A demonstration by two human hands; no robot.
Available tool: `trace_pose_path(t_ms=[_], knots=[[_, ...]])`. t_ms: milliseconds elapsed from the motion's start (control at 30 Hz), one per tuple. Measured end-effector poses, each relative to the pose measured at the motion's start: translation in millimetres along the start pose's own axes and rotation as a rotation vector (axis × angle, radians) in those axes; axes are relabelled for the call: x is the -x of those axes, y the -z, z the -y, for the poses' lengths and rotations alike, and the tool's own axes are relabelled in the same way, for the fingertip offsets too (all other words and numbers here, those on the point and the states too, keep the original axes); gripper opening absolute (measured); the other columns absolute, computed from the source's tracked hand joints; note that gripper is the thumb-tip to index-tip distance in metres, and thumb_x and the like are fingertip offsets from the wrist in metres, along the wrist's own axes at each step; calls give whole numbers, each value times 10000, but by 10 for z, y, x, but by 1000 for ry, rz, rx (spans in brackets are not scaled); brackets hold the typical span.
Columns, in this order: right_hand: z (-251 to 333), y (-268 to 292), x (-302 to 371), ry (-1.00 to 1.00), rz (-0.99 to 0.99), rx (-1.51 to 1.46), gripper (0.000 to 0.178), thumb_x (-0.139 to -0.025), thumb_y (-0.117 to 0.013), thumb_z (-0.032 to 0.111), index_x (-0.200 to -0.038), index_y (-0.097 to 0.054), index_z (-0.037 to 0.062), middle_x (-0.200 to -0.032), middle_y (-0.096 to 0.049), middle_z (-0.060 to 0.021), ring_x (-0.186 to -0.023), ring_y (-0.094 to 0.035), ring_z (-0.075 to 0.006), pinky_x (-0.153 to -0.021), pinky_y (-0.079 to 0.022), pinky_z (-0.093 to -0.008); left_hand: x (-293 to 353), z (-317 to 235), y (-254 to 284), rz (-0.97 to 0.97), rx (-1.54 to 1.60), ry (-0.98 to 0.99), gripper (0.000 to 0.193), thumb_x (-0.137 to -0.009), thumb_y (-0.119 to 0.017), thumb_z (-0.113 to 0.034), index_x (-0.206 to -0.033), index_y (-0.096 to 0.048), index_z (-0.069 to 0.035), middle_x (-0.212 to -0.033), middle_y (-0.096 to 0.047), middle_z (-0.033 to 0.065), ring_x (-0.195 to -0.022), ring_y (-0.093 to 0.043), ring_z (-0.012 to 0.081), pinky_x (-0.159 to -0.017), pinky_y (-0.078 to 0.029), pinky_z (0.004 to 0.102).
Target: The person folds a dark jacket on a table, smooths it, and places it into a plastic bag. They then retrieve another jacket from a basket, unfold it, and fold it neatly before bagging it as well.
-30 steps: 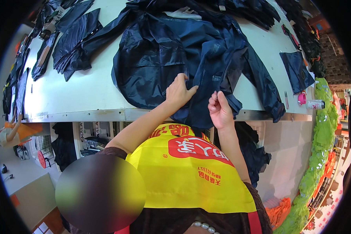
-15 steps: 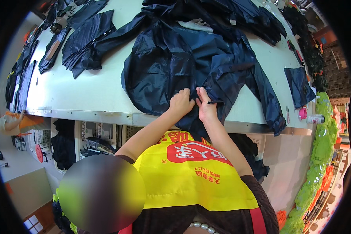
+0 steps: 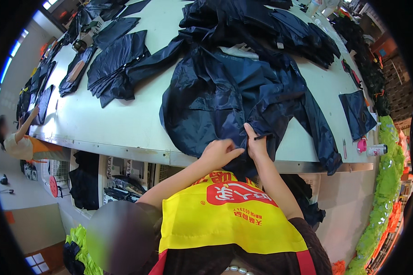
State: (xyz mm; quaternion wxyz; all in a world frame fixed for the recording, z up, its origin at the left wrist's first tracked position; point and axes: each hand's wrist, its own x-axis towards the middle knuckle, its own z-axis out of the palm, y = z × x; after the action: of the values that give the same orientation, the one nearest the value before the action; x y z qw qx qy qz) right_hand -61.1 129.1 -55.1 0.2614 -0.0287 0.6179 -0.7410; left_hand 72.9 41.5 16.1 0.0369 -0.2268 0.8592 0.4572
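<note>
A dark navy jacket of thin shiny cloth lies spread on the white table, its lower edge at the near side. My right hand grips the hem region, thumb on top and fingers hidden under the cloth. A small black piece shows beside that hand, too small to name. Left of it, my left hand is at the jacket's near edge with bent fingers and the thumb pointing right. Its fingertips are smeared by motion, and I cannot tell whether cloth is between them.
Stacked dark garments lie at the left, and more at the far right. A folded dark piece, a pink roll and a can-like container are on the right. Baskets stand below the table. At far left, a person reaches over the table.
My left hand has moved apart from my right hand, toward the near edge. My right thumb now lies over the cloth. The whole view has shifted, and the other person's arm is raised.
</note>
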Motion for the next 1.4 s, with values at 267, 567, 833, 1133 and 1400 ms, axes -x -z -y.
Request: trace_pose_path(t_ms=[267, 567, 833, 1133, 1400], knots=[[410, -48, 204, -216, 136, -431, 515, -798, -702, 78, -1243, -454, 152, -1139, -549, -26, -1035, -548, -192, -916, -466, -342, 262, 270, -105, 263, 792, 317, 799, -874, -413, -630, -1398, -240, -52, -1312, -413, 167, -1148, -474, 266, -944, -416, 399], [719, 66, 251, -552, 208, -574, 179, -863, -638, 188, -1004, -624, 78, -1029, -652, -92, -928, -627, -209, -840, -515, -354, 93, -208, -184, 367, 1705, 681, 1174, -683, -535, -766, -1429, -88, 22, -1511, -136, 161, -1409, -88, 265, -1111, -13, 510], [652, 18, 420, -238, 130, -590, 181, -864, -624, 95, -1042, -595, 110, -1003, -647, -54, -960, -615, -191, -865, -502, -333, -117, -180, 198, -107, 1638, 555, 446, -762, -715, -387, -1062, -564, -93, -1114, -608, 105, -1121, -509, 265, -1023, -277, 502], [345, 189, 349, 183, 0, 219, 187, -862, -651, 209, -995, -593, 92, -865, -622, -3, -742, -607, -145, -686, -502, -266, -270, -287, 104, 222, 1473, 579, 390, -824, -655, -357, -1049, -621, -39, -1041, -656, 107, -965, -612, 227, -888, -455, 346], [519, 291, 460, -93, 75, -132, 238, -840, -677, 227, -1025, -618, 90, -937, -648, -14, -835, -605, -142, -726, -491, -274, -392, -228, 7, 235, 1281, 661, 271, -843, -645, -252, -961, -652, -9, -922, -676, 93, -817, -634, 201, -780, -492, 295]])
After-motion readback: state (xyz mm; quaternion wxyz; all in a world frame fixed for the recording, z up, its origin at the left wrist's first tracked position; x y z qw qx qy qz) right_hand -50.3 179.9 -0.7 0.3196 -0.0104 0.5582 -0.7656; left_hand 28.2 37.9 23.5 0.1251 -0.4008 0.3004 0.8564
